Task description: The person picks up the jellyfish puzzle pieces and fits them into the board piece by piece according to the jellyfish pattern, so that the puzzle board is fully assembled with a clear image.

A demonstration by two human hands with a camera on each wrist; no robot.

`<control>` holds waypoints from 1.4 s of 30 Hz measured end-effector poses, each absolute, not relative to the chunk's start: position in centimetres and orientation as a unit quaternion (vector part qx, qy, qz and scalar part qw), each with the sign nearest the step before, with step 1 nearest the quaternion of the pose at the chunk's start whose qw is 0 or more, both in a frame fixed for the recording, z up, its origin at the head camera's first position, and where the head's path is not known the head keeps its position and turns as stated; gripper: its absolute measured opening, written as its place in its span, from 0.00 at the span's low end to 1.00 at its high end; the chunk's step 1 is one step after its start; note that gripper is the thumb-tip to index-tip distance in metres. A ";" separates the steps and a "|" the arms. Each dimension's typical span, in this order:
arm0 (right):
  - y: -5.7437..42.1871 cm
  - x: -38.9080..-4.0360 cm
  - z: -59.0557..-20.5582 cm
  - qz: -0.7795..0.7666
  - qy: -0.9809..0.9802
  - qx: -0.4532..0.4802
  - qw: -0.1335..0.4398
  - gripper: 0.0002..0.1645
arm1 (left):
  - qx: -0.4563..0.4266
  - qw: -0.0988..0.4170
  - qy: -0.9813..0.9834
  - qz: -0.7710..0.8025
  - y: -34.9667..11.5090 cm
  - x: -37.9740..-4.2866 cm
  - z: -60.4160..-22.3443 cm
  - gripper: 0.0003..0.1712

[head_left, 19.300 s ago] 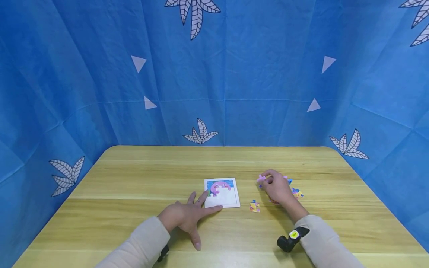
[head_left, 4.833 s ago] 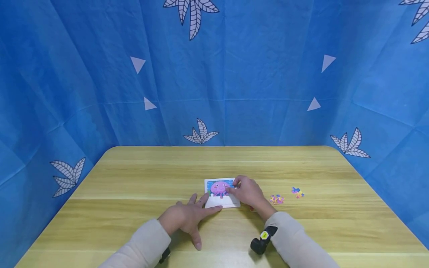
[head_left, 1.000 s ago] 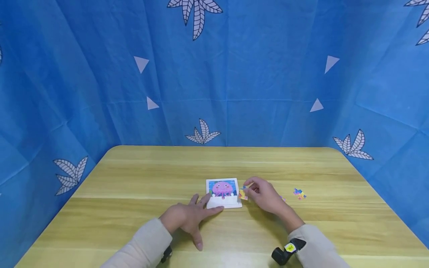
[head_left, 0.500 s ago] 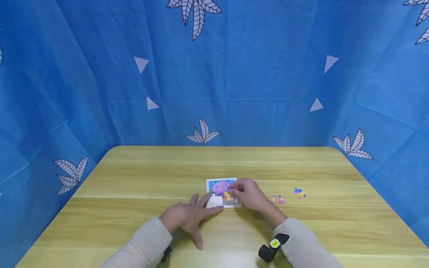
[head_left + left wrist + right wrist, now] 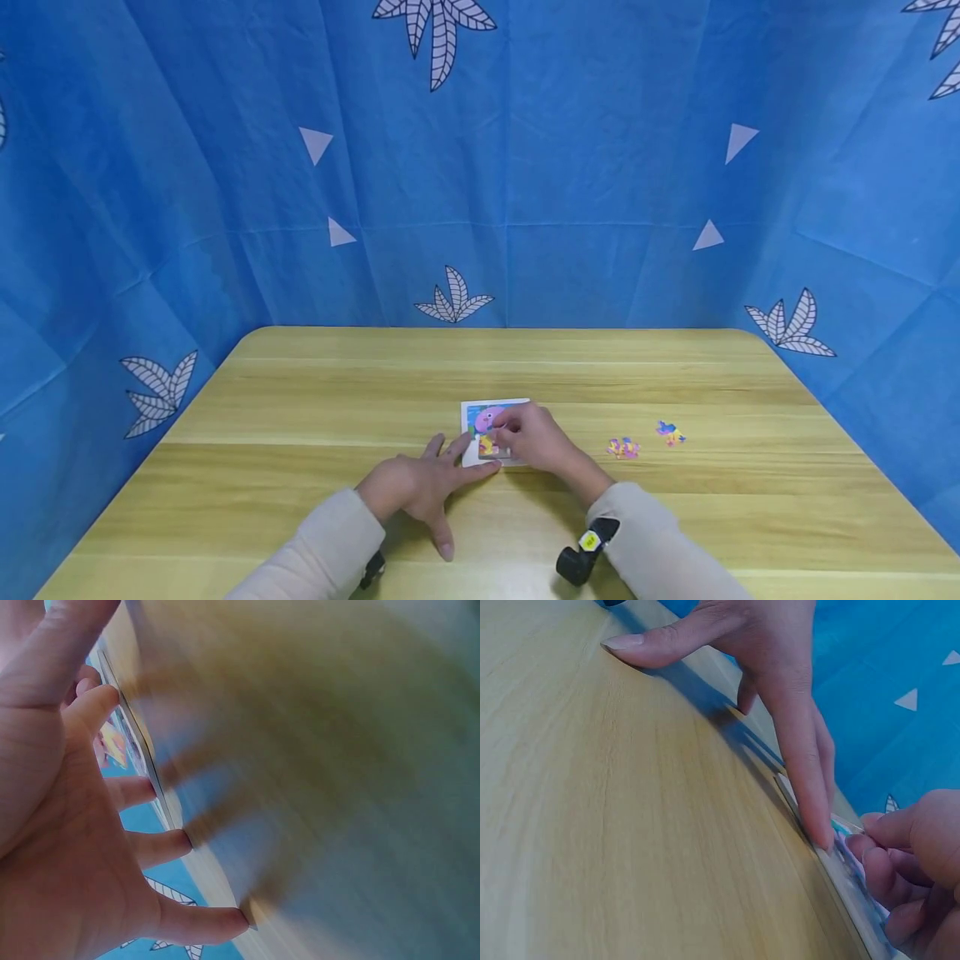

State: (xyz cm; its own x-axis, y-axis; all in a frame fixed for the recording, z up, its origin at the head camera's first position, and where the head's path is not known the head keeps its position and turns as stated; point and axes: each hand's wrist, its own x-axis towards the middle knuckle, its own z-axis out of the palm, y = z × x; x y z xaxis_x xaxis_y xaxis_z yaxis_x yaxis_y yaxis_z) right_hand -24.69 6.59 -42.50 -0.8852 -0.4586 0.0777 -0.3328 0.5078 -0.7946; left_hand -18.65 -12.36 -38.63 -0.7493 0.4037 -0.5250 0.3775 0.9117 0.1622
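A white-framed jigsaw puzzle tray lies on the table, its upper part filled with a pink cartoon creature on blue. My left hand is spread on the table with fingertips resting on the tray's left and front edges; the left wrist view shows its fingers straight. Over the tray, my right hand pinches a yellow puzzle piece between thumb and fingers, above the lower left part. The right hand covers the tray's right side. In the right wrist view the held piece shows only as a thin edge.
To the right of the tray lie loose puzzle pieces: a pink-and-yellow cluster and a blue-and-yellow cluster. The wooden table ends at a blue curtain with leaf prints.
Over the last second my right hand has carried the yellow piece from the tray's right edge leftward over its lower part. Earlier, more pieces went into the tray. My left hand has stayed put.
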 end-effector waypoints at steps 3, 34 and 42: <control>6.3 -24.7 -42.5 -0.438 0.866 -0.231 0.071 0.09 | 0.211 0.284 0.935 0.025 -12.4 -18.7 -38.7 0.65; 4.3 -24.7 -42.7 -0.386 0.897 -0.209 0.049 0.05 | 0.218 0.265 0.939 0.007 -12.4 -18.4 -38.8 0.65; 3.9 -24.7 -42.8 -0.378 0.904 -0.196 0.041 0.08 | 0.218 0.260 0.941 0.008 -12.4 -18.4 -38.6 0.65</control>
